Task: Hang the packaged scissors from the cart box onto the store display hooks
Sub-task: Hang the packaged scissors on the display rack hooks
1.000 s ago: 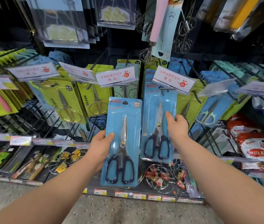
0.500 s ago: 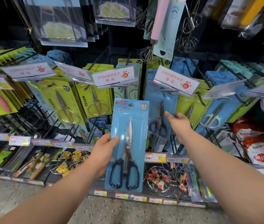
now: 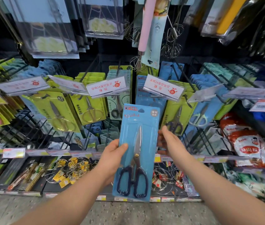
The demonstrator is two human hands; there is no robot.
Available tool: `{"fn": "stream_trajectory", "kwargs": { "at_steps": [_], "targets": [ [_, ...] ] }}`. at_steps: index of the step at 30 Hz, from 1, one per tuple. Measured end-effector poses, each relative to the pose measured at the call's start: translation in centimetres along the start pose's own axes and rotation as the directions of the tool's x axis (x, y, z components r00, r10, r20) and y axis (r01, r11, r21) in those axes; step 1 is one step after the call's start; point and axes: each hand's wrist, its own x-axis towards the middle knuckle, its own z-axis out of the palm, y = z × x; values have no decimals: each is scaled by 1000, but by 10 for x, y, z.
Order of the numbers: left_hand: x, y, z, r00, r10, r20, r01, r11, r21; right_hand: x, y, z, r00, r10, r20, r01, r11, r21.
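The scissors pack (image 3: 144,120) hides the fingers of your left hand (image 3: 110,158), thumb clamped on its front; your right hand (image 3: 172,143), blurred, is spread loose just right of it.

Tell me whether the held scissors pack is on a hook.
Off. The left hand holds the scissors pack in mid-air, its hang hole empty.

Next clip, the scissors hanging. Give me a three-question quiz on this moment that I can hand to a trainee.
1. Multiple choice: the scissors inside the blue scissors package have handles that are A) pink, B) dark, C) pale green.
2. True or false: nobody holds that package; it hangs by its hole.
3. Fill in: the thumb lying on the package's front belongs to the ___ hand.

Key: 1 B. 2 False: the left hand grips it by its left edge. 3 left.
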Motion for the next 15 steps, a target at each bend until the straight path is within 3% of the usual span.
{"fn": "stream_trajectory", "kwargs": {
  "at_steps": [2, 5, 15],
  "targets": [
    [-1, 3, 9, 1000, 3, 26, -2, 1000, -18, -18, 9, 6, 997, -39, 65, 39, 999, -3],
    [0, 5, 21, 999, 8, 38, -6, 998, -57, -30, 12, 11, 987, -153, -56, 155, 988, 23],
    [19, 10, 43, 999, 26, 19, -26, 1000, -10, -8, 1, -2, 974, -169, -148, 157, 984, -89]
  ]
}}
